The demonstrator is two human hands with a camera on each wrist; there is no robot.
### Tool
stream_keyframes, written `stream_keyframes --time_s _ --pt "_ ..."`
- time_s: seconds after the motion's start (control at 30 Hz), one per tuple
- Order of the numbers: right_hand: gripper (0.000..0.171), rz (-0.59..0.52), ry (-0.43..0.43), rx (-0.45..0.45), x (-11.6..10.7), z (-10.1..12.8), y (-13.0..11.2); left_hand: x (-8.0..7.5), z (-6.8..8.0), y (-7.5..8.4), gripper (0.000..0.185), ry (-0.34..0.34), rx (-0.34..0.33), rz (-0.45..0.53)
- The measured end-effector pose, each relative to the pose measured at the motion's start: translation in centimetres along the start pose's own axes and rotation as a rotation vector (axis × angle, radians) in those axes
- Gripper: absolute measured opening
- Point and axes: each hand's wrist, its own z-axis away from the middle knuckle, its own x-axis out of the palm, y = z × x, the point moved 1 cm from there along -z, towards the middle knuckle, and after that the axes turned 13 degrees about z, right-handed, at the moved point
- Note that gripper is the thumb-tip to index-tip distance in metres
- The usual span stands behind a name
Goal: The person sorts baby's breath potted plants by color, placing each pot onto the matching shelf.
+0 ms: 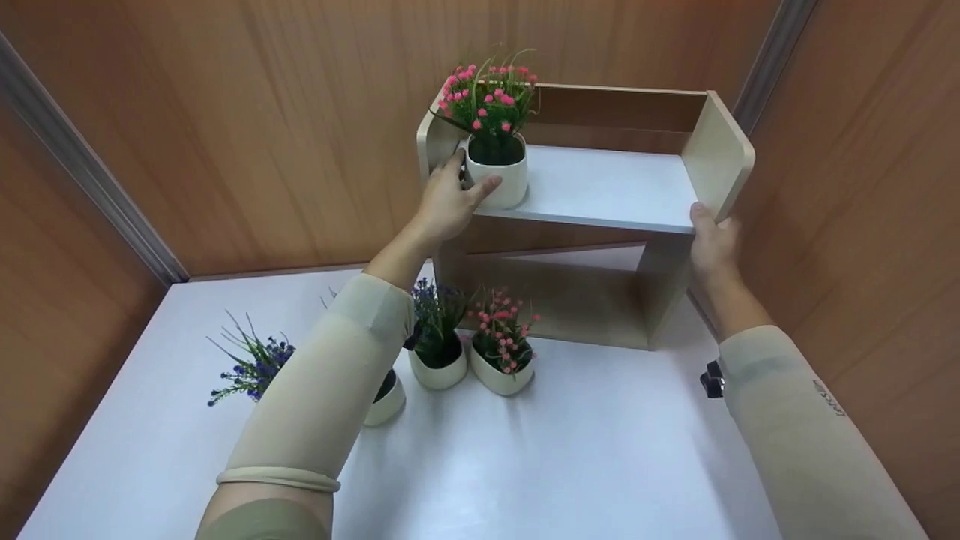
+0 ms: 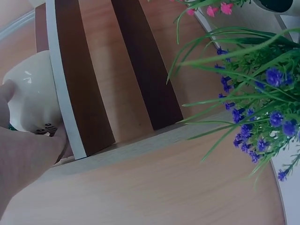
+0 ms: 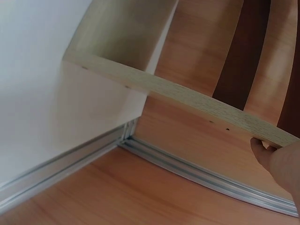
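Pink-flowered plant: upper board of shelf unit, left end. Left hand grips its white pot. Judged light, rigid, smooth (could slip); hold the pot, not the soft stems. Right hand grips the unit's right edge. Other plants stand on the table.

Wood-panelled booth, metal corner strips

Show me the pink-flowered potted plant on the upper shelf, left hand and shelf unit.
Pink-flowered potted plant [image 1: 493,136]: head view, lower foliage.
Left hand [image 1: 445,201]: head view, back of hand.
Shelf unit [image 1: 611,187]: head view, bare upper board.
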Motion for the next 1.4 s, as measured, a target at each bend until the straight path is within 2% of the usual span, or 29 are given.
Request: stream_keyframes --time_s 0.2,0.4,0.53,0.67,0.8,0.87,0.93,1.07,1.2,1.27,1.4 --pt "0.062 -0.009 -0.021 0.004 0.0 0.4 0.0 0.3 -0.6 -0.2 0.090 0.026 0.004 0.057" --pt "0.059 0.008 -0.014 0.001 0.0 0.9 0.1 0.9 -1.1 -0.2 0.083 0.049 -0.037 0.019" --pt "0.057 -0.007 -0.003 -0.022 0.3 0.8 0.0 1.2 -1.3 -0.2 0.082 0.076 -0.032 -0.009" --pt "0.052 -0.020 0.020 -0.032 0.5 0.3 0.0 1.3 -1.1 -0.2 0.084 0.112 -0.003 -0.044" --pt "0.049 -0.032 0.020 -0.038 0.7 0.0 0.1 1.2 -0.2 0.4 0.090 0.117 -0.005 -0.073" --pt "0.051 -0.039 0.010 -0.049 0.8 -0.1 0.1 1.0 0.7 1.0 0.090 0.110 -0.004 -0.069" --pt "0.054 -0.042 0.009 -0.053 1.0 -0.1 0.2 0.7 1.8 1.5 0.086 0.099 0.026 -0.063" --pt "0.059 -0.045 -0.009 -0.043 1.3 -0.2 0.3 -0.5 5.2 1.7 0.075 0.103 0.177 -0.114" --pt "0.058 -0.018 0.010 -0.037 1.3 -0.5 0.3 -1.5 9.3 0.7 0.067 0.165 0.323 -0.253" --pt "0.056 -0.006 0.024 -0.031 1.3 -0.6 0.3 -1.9 11.2 0.0 0.067 0.202 0.353 -0.299" --pt "0.058 0.003 0.023 0.007 1.3 -0.8 0.2 -2.4 14.4 -1.2 0.067 0.253 0.372 -0.311"
